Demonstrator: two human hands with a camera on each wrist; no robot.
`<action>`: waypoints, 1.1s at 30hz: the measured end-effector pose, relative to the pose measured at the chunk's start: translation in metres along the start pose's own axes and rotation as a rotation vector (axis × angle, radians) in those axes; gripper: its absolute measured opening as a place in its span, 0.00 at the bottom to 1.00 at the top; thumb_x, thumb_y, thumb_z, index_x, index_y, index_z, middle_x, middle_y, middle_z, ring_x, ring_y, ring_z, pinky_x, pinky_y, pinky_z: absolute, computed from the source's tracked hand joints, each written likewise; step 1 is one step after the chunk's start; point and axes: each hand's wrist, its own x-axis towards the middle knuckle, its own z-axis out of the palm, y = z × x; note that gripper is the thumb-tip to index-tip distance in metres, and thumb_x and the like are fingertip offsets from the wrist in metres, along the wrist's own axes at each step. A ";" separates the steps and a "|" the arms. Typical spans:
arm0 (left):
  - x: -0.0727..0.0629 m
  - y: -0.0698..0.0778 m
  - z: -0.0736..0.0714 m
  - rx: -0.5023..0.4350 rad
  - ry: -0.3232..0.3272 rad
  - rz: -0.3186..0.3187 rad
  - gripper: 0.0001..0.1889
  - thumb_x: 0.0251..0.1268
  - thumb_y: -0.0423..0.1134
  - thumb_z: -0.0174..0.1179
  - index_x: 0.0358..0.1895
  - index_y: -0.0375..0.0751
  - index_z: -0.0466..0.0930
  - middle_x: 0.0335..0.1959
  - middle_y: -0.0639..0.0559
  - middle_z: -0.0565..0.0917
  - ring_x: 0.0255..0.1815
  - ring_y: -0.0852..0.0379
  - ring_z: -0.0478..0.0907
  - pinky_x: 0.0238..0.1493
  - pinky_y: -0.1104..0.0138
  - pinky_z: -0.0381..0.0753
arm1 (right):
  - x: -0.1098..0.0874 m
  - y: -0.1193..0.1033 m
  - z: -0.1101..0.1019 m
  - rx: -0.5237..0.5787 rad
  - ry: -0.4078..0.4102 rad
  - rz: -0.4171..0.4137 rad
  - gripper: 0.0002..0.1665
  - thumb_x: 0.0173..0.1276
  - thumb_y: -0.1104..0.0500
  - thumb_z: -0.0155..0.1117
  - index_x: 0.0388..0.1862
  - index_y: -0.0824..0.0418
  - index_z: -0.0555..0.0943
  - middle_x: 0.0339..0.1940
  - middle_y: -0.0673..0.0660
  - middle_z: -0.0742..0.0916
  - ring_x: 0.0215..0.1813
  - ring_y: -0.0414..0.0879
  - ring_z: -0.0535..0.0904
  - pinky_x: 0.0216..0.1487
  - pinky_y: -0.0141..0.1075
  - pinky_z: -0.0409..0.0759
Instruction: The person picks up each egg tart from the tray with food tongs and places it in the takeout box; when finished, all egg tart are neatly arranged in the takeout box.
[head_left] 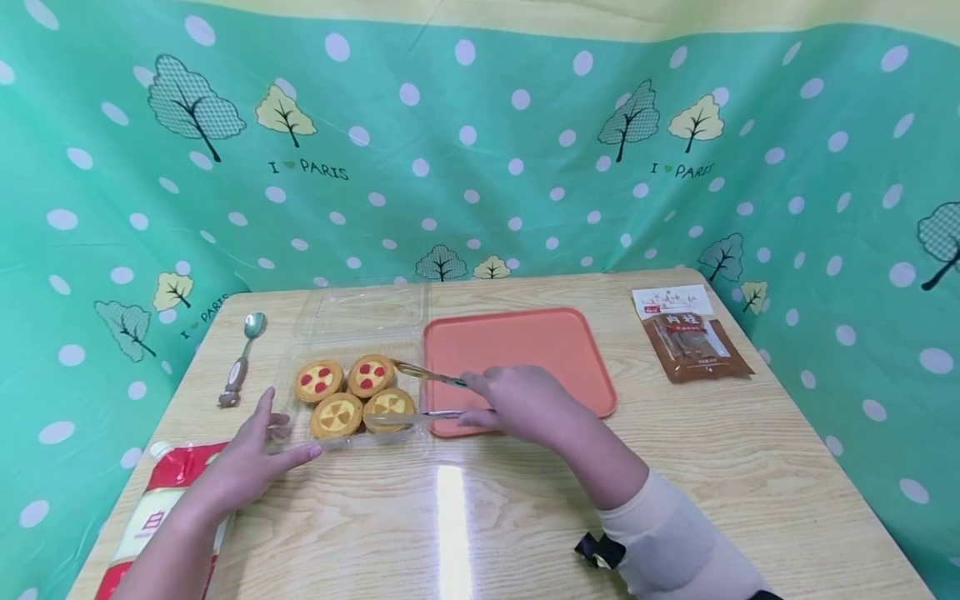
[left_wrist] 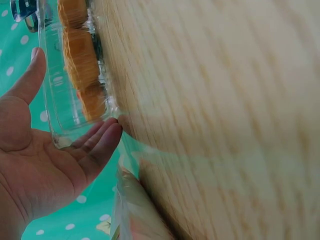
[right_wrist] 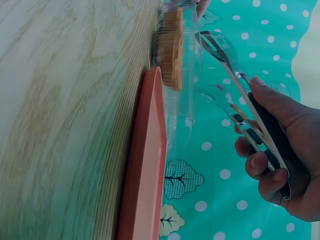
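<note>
A clear plastic box (head_left: 337, 444) on the table holds several round tarts; the back ones, such as the left tart (head_left: 318, 382), carry red pieces, and the front ones (head_left: 336, 416) have yellow wedge patterns. My left hand (head_left: 247, 458) is at the box's front left corner, its extended fingers (left_wrist: 102, 145) touching the plastic wall in the left wrist view. With my right hand (head_left: 525, 404) I grip metal tongs (right_wrist: 255, 107), their arms spread. One tip is near the red-topped tart (head_left: 371, 375) at the back right, the other over the yellow tart (head_left: 388, 408) at front right.
Right of the box lies a coral tray (head_left: 517, 358). The box's clear lid (head_left: 367, 312) is folded back. A spoon (head_left: 243, 358) lies at the left, with a red and white pouch (head_left: 146, 517) nearer. A brown packet (head_left: 690, 333) sits at the far right.
</note>
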 end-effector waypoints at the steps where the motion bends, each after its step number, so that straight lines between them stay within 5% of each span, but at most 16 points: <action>1: 0.000 0.000 0.000 0.002 0.000 0.000 0.67 0.57 0.68 0.62 0.76 0.40 0.16 0.70 0.26 0.60 0.67 0.21 0.57 0.60 0.30 0.61 | -0.001 0.001 0.000 0.007 0.000 0.008 0.38 0.66 0.29 0.55 0.64 0.52 0.78 0.37 0.50 0.88 0.31 0.43 0.84 0.27 0.37 0.82; 12: 0.002 -0.003 0.001 0.004 0.000 0.003 0.67 0.57 0.67 0.62 0.76 0.40 0.16 0.70 0.26 0.60 0.67 0.22 0.59 0.60 0.31 0.63 | -0.008 0.017 0.003 0.073 0.001 0.107 0.38 0.66 0.30 0.57 0.66 0.50 0.76 0.51 0.53 0.88 0.45 0.46 0.86 0.40 0.40 0.84; 19: 0.003 -0.003 0.002 -0.003 -0.004 -0.001 0.67 0.57 0.67 0.62 0.76 0.41 0.15 0.70 0.26 0.60 0.67 0.23 0.59 0.60 0.32 0.63 | -0.013 0.026 0.006 0.084 0.057 0.119 0.37 0.65 0.31 0.59 0.64 0.52 0.78 0.40 0.49 0.87 0.34 0.41 0.83 0.32 0.36 0.81; 25: 0.002 -0.002 0.002 0.001 -0.006 -0.010 0.67 0.57 0.68 0.62 0.76 0.41 0.15 0.70 0.26 0.59 0.67 0.22 0.58 0.60 0.32 0.63 | -0.019 0.036 0.004 0.135 0.056 0.171 0.37 0.65 0.32 0.60 0.65 0.52 0.77 0.23 0.44 0.76 0.22 0.38 0.69 0.22 0.32 0.68; 33: 0.002 -0.002 0.001 0.002 -0.006 -0.015 0.67 0.57 0.68 0.61 0.76 0.42 0.15 0.71 0.26 0.59 0.68 0.22 0.57 0.60 0.31 0.62 | -0.032 0.060 0.001 0.211 0.034 0.262 0.37 0.67 0.33 0.59 0.68 0.50 0.74 0.24 0.45 0.77 0.23 0.40 0.70 0.23 0.34 0.69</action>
